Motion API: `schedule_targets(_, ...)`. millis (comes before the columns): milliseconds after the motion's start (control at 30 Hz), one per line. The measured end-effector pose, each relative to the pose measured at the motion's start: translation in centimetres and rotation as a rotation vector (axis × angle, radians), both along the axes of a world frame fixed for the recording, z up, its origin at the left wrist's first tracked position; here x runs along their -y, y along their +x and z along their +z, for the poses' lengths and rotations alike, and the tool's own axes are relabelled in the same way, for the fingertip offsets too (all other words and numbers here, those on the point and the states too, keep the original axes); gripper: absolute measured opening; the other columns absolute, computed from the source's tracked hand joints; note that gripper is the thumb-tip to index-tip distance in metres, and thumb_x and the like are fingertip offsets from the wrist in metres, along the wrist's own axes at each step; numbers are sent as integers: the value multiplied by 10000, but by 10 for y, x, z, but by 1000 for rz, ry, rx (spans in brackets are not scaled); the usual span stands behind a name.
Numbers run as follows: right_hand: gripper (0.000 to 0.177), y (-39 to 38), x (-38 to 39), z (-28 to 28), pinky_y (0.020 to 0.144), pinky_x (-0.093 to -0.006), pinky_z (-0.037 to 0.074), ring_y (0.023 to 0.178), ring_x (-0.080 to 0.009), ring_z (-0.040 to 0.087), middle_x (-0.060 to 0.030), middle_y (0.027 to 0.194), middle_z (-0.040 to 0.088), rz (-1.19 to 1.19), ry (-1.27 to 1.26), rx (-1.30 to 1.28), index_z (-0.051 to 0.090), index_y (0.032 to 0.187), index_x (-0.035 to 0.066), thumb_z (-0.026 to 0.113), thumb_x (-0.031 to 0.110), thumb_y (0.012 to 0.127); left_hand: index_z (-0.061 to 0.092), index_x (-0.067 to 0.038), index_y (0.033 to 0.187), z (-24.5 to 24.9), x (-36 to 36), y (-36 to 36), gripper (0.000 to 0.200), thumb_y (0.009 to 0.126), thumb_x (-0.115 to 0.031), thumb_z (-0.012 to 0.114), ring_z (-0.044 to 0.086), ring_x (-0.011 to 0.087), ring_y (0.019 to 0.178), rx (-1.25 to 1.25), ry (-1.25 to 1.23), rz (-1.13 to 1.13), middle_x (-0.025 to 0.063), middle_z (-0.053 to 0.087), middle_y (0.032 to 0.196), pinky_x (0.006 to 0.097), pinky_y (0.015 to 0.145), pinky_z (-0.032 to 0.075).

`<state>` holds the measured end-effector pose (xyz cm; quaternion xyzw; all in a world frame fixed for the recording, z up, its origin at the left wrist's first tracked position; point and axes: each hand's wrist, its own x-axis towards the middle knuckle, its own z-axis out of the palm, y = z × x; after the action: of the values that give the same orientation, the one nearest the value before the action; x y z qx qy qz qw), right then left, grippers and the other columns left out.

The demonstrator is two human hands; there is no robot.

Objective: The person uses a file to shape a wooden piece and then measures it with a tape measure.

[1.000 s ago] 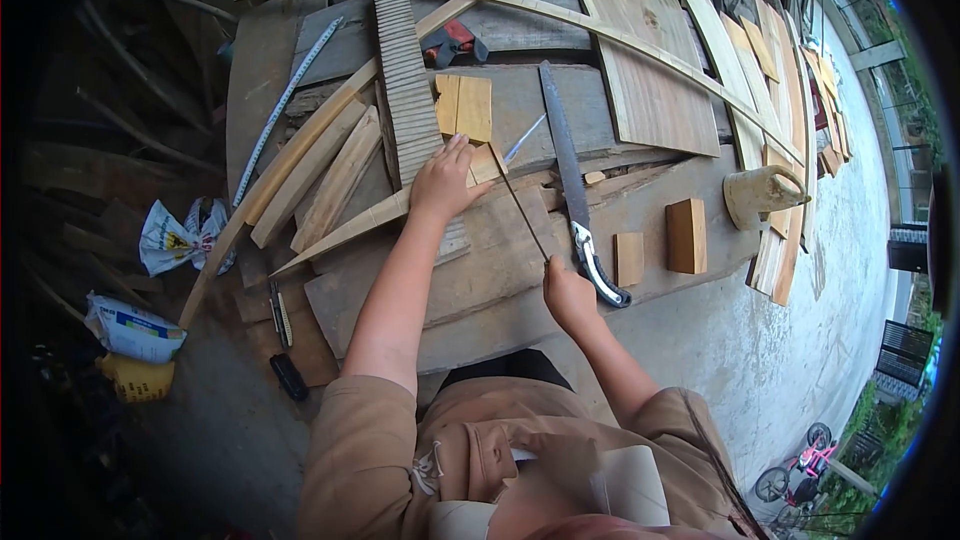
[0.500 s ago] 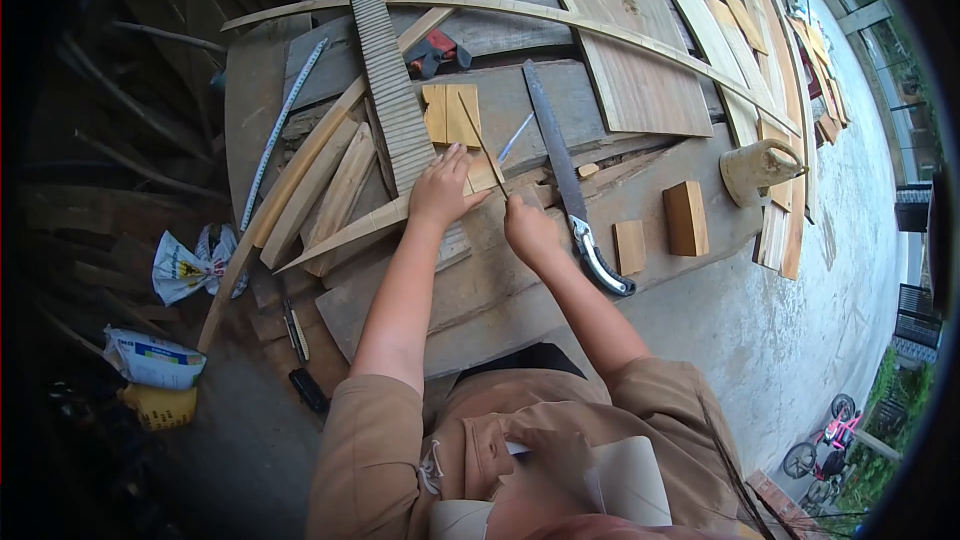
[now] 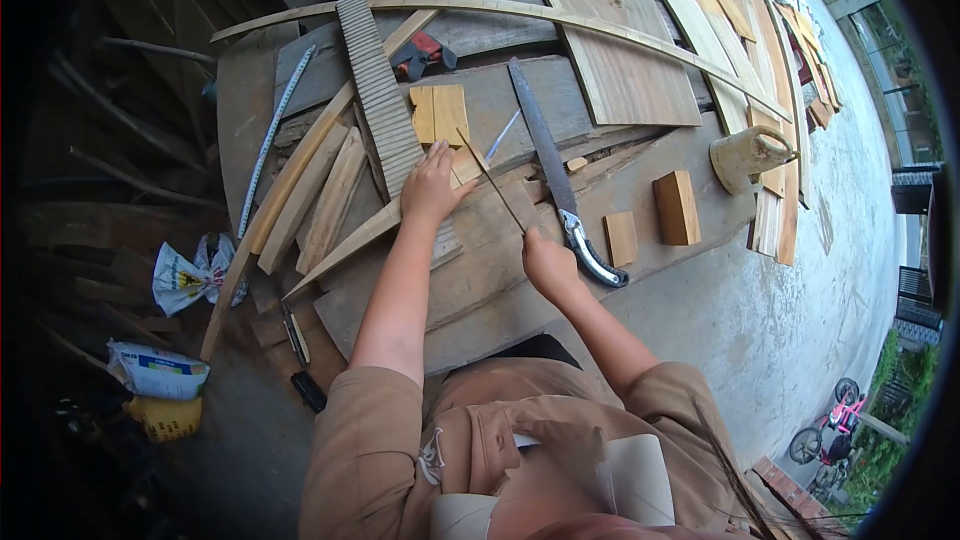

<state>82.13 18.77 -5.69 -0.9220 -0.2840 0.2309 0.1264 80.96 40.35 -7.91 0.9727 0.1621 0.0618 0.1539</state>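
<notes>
My left hand (image 3: 428, 186) is over a pale wooden strip (image 3: 350, 246), holding it down on the bench, fingers on its far side and thumb toward me. The strip's end (image 3: 464, 168) shows past the fingers. In my right hand (image 3: 549, 266) is a thin dark file (image 3: 492, 178), its tip slanting up and left across the strip's end. A yellowish wooden block (image 3: 438, 114) lies just beyond my left fingers. The ridged wooden board (image 3: 378, 90) runs beside that hand. Right of the file rests a handsaw (image 3: 545, 145) with a black and silver handle.
A measuring tape (image 3: 277, 140) and wooden lengths (image 3: 332, 198) lie at left. Two small blocks (image 3: 677, 208) (image 3: 621, 239) and a plastic jug (image 3: 745, 158) stand at right. Beyond are a wide board (image 3: 620, 50), a long curved strip (image 3: 560, 12) and red-black pliers-like tools (image 3: 425, 55).
My right hand has drawn the file back toward me and slightly right. My left hand stays on the strip. The whole view has shifted slightly.
</notes>
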Motion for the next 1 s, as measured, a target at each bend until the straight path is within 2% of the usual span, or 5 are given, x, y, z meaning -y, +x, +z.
schedule_targets(133,108,0,14,21,521,-451,462,602,-345,597,-192,658,595,-6,-30,-55,460,816,31,401,118,788,508,-7,1075,3,2,-2,588,669,-405,655,405,217,1163,0,-20,-9,135,477,1196,316,935,361)
schedule_targets(367,171,51,-77,-3,590,-446,472,698,-345,605,-217,747,600,32,70,26,498,859,17,365,106,801,510,-1,1060,0,1,1,599,668,-432,649,406,220,1162,51,-17,3,139,479,1193,323,926,366)
schedule_targets(633,171,4,26,45,578,-449,470,677,-355,601,-215,729,599,13,-107,-169,495,857,15,372,123,807,496,6,1069,-3,2,0,599,674,-419,645,407,238,1161,47,20,-7,158,480,1185,336,932,358)
schedule_targets(867,179,55,-77,-8,621,-440,472,726,-354,602,-210,776,604,30,75,-23,504,889,18,378,98,790,485,2,1094,-2,6,5,600,686,-413,633,414,238,1154,44,50,41,158,467,1200,331,921,368)
schedule_targets(1000,152,38,-33,2,602,-438,471,698,-346,603,-198,749,606,43,47,-65,495,858,25,394,119,795,487,12,1074,-1,6,2,599,680,-412,639,413,240,1156,41,52,48,166,480,1182,335,928,362)
